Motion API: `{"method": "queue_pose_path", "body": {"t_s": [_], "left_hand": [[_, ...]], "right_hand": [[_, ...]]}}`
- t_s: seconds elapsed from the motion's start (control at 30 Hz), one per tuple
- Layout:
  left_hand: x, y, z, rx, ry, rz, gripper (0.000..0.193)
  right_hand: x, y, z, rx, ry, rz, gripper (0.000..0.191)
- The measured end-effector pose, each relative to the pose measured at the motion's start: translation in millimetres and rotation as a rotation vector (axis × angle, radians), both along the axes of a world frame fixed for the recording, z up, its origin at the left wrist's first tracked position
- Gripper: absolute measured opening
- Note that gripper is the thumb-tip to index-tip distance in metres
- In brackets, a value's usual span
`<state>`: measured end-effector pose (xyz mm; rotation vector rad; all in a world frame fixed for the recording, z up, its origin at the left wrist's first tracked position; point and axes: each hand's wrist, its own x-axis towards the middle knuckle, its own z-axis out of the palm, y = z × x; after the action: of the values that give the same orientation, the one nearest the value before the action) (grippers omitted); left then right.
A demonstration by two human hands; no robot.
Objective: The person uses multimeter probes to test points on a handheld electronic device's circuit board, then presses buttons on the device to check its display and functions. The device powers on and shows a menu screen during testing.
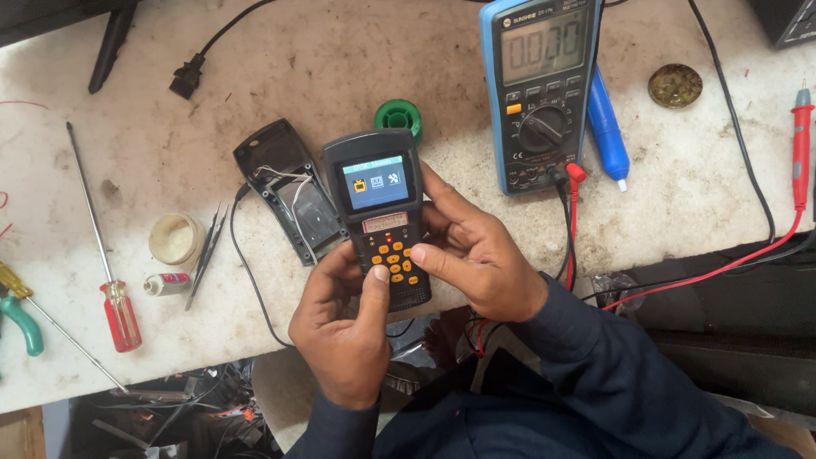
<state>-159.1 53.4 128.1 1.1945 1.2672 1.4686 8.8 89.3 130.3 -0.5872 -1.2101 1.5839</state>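
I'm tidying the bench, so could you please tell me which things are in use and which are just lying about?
In use:
handheld meter, held by left hand and right hand
its back cover, wired to it

Lying about:
multimeter
red screwdriver
tweezers
green spool
blue pump
paste tin

Handheld device (380, 217): dark grey tester with lit blue screen and orange keys, held upright at frame centre above the workbench (340, 68).
Left hand (344, 319): grips the device from 7 o'clock, thumb on the keypad.
Right hand (472, 255): wraps the device from 4 o'clock, thumb on the orange keys.
Back cover (289, 191): open black shell with wires, just beside the device at 9 o'clock.
Multimeter (540, 89): blue, at 1 o'clock, red lead plugged in.
Green spool (399, 115): at 12 o'clock, behind the device.
Red-handled screwdriver (106, 263): at 9 o'clock, well apart.
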Motion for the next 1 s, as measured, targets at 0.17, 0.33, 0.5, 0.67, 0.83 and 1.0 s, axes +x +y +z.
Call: {"method": "queue_pose_path", "body": {"t_s": [0.17,0.33,0.5,0.67,0.83,1.0], "left_hand": [[-2.3,-0.5,1.0,-0.034,0.008,-0.009,0.035],[-2.8,0.9,0.6,-0.025,0.013,-0.017,0.033],[-1.4,1.0,-0.5,-0.053,-0.051,-0.022,0.034],[0.8,-0.7,-1.2,-0.007,0.0,-0.025,0.032],[1.1,-0.9,-0.8,-0.015,-0.011,-0.038,0.033],[-0.3,-0.5,-0.9,-0.012,-0.063,-0.058,0.034]], "right_hand": [[-1.1,0.6,0.7,-0.011,0.0,-0.001,0.08],[-1.7,0.7,0.5,-0.012,-0.009,0.002,0.08],[-0.8,0.8,1.3,-0.023,-0.057,-0.016,0.085],[-4.7,-0.1,-1.8,-0.022,-0.039,-0.036,0.089],[-3.5,-0.8,-4.6,0.032,-0.018,-0.033,0.088],[-3.8,-0.3,-3.7,0.018,-0.022,-0.038,0.086]]}}
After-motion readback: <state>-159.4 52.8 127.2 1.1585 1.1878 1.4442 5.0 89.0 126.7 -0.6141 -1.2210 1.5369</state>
